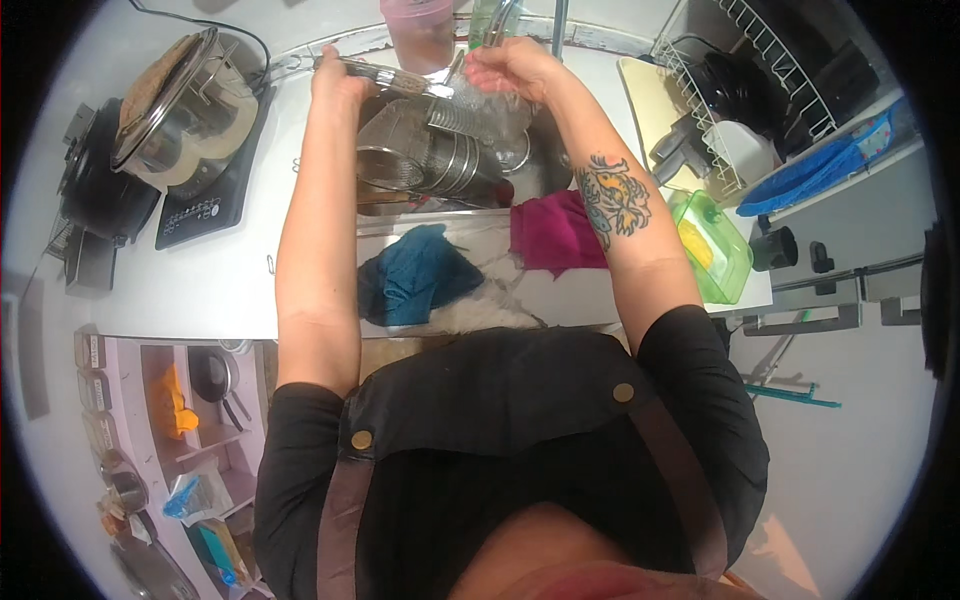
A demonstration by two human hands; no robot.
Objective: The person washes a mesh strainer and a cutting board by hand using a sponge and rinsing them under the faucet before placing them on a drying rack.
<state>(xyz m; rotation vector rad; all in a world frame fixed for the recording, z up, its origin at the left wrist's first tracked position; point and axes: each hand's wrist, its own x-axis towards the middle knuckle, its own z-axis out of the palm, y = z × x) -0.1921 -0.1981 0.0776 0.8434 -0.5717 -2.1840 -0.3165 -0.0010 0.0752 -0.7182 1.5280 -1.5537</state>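
Note:
My left hand (pixel 337 79) grips the handle of a long metal utensil (pixel 397 80) over the sink (pixel 409 223). Its far end reaches towards a ribbed, shiny piece (pixel 469 122); whether the two are one thing I cannot tell. Close under the metal tap (pixel 504 24), my right hand (pixel 521 69) has its fingers curled in running water, and splashing hides whether it holds anything. Below the hands, the sink contains a steel cylindrical vessel (pixel 390 166) lying on its side, among other metal ware partly hidden.
A teal cloth (pixel 420 274) and a magenta cloth (pixel 555 232) lie at the sink's front. Behind stands a pink-lidded tub (pixel 420 37). At left, a lidded pot (pixel 191 127) sits on an induction hob (pixel 202 214). A dish rack (pixel 705 120) and green container (pixel 716 255) are at right.

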